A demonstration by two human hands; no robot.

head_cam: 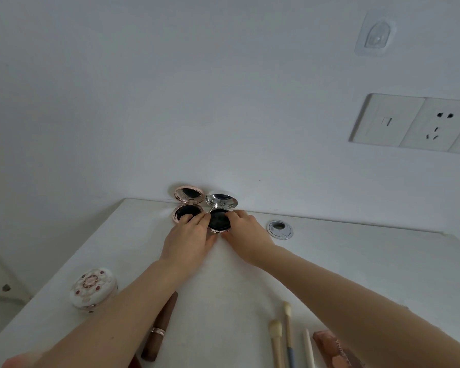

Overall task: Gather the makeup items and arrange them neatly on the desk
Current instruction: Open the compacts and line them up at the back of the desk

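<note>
White worktop set against wall. Left hand and right hand reach to its far edge; each grip is curled on one side of the open round silver compact with black base, which sits between them, hinge and lid toward the wall. Some left fingers also overlap the base of the open round rose-gold compact just beside it on the left; whether the rims touch is hidden. Judgement: squaring the pair needs only a small nudge, both hands equally near. Brown lipstick tube and pale brushes lie well apart, at the near edge.
</note>
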